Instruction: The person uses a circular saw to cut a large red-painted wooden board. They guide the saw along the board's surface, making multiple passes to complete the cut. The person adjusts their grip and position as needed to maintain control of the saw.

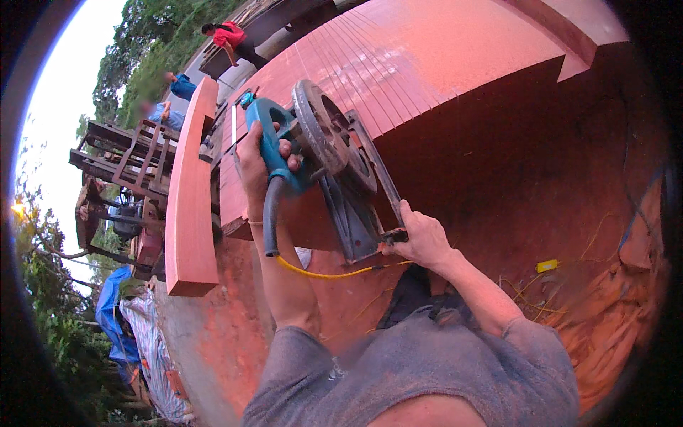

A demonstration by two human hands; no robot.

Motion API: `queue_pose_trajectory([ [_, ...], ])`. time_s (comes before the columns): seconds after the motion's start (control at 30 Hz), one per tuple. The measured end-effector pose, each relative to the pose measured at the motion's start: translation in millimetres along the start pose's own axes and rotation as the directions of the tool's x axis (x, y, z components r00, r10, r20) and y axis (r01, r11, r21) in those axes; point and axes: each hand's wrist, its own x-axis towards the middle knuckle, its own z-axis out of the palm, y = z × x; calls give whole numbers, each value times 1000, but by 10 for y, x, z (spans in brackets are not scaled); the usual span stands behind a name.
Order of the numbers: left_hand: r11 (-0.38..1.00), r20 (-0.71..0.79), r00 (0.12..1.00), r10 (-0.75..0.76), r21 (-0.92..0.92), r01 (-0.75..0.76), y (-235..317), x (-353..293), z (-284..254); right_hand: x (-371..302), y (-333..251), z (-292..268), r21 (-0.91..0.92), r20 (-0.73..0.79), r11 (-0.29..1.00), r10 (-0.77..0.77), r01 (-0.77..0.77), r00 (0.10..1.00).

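Note:
A teal circular saw (267,139) with a round grey guard (320,124) is held tilted at the near edge of a big reddish wooden slab (455,43). My left hand (252,160) wraps round its teal handle, with fingertips showing on the inner side. My right hand (421,235) is closed on the near end of the saw's dark metal base (356,235). From the handle hangs a thick black cord sleeve (272,213), joined to a yellow cable (313,273). Several thin parallel lines run across the slab. The blade itself I cannot make out.
A long squared timber (191,206) stands out at the left. Beyond it are a dark metal frame (131,160) and a blue tarp (114,313). A person in red (228,35) and two others are farther off. Loose cables and a yellow piece (547,265) lie on the reddish floor.

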Motion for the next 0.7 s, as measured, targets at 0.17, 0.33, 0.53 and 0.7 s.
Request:
queue_pose_trajectory([
  [0.17,1000,-67,998,-3,3,3,3,106,-20,104,-26,3,-14,7,1000,12,-12,1000],
  [0.33,997,18,997,-75,-35,76,-8,227,-102,194,-37,12,-7,15,1000,11,-11,1000],
  [0.53,994,23,995,-95,-59,96,-38,341,-154,299,-63,-25,21,33,999,28,-29,999],
  [0.7,992,48,992,-117,-31,118,-52,455,-195,395,-55,-35,57,41,998,33,-35,999],
])
